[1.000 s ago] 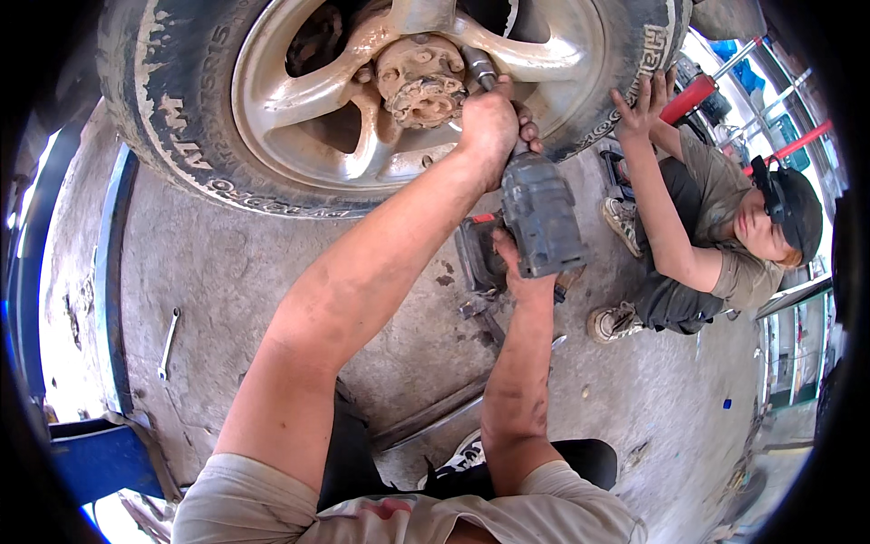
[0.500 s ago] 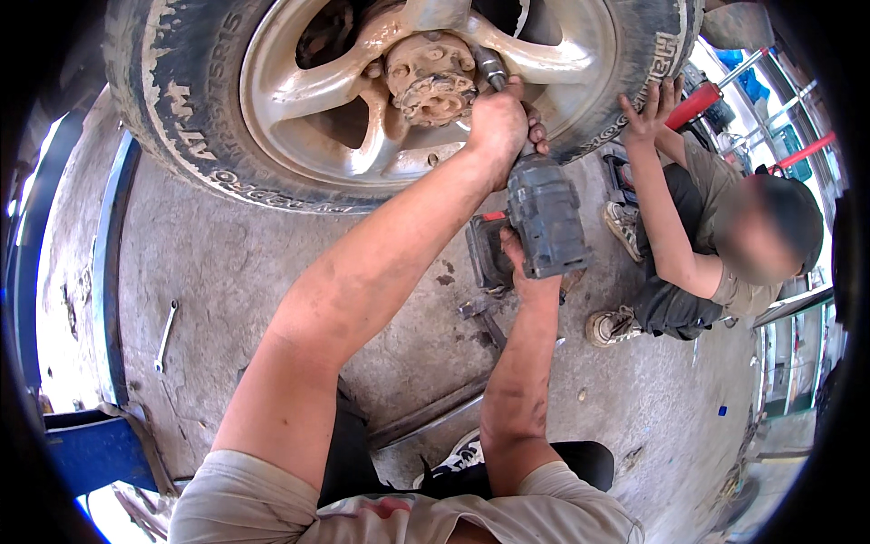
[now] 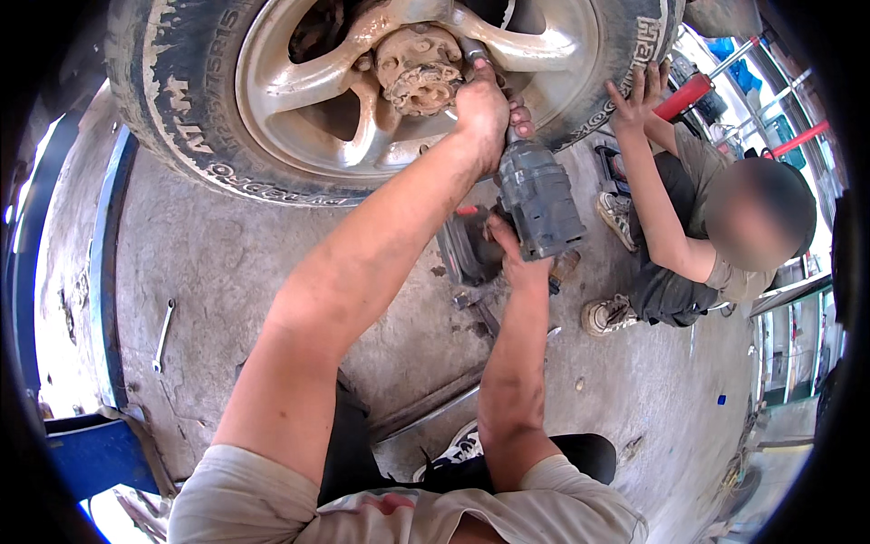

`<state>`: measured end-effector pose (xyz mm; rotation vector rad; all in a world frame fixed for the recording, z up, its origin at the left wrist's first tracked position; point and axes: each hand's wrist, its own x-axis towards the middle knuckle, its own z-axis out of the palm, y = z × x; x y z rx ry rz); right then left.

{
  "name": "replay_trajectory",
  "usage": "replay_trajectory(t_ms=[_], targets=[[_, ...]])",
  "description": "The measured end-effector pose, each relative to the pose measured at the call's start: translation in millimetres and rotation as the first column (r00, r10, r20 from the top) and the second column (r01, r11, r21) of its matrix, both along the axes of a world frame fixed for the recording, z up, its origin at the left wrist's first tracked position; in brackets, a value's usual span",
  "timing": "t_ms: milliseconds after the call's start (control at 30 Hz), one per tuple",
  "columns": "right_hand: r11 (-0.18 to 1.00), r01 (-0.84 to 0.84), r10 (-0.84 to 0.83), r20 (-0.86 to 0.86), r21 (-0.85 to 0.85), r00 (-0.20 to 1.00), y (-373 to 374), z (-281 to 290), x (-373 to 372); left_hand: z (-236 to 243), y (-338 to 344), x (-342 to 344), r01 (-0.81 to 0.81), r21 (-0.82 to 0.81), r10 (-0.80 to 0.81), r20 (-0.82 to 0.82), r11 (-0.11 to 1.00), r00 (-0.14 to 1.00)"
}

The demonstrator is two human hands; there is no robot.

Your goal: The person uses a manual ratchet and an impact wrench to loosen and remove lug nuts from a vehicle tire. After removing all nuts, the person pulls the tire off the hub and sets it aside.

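A muddy five-spoke alloy wheel [image 3: 299,82] with a worn black tyre [image 3: 163,118] fills the top of the view, its dirty hub [image 3: 417,59] in the middle. My left hand [image 3: 485,118] is wrapped round the socket extension [image 3: 474,53] that reaches into a recess right of the hub. My right hand [image 3: 517,245] grips the handle of a dark grey cordless impact wrench [image 3: 544,204], whose battery [image 3: 462,249] hangs below the wheel. The extension's tip is hidden in the recess.
A co-worker [image 3: 698,236] squats at the right, hands on the tyre. A spanner [image 3: 166,335] lies on the concrete floor [image 3: 227,254]. A metal rail [image 3: 109,254] and blue metal object [image 3: 100,453] are at the left; red-barred equipment [image 3: 693,91] stands top right, long bars [image 3: 426,408] near my knees.
My hands and the wrench have moved slightly up and left in the picture; the wrench's battery is swung a little further left. The co-worker's hands remain on the tyre.
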<state>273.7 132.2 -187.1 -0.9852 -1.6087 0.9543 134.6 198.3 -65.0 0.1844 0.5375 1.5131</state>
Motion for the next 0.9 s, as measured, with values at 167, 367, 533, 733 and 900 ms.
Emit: replay_trajectory(t_ms=[167,367,533,733,900], targets=[[0.99,0.031,-0.033,0.006,0.136,0.999,-10,16,1,3,-4,6,0.001,0.004,-0.001,0.005,1.0,1.0],[0.988,-0.07,0.048,0.159,0.135,0.986,3,10,-6,-8,0,-3,0.022,0.076,-0.023,0.008,0.997,1.0],[0.971,0.026,-0.073,0.19,0.238,0.979,-8,-18,-1,-12,4,2,0.117,0.047,-0.118,0.017,0.992,0.993],[0.931,0.076,-0.178,0.262,0.357,0.948,-25,23,-4,-12,-10,9,0.031,0.092,-0.032,0.012,0.995,0.999],[0.999,0.029,-0.027,-0.115,0.016,0.993,-39,25,24,3,-28,34,-0.011,0.04,0.006,0.13,0.999,0.991]])
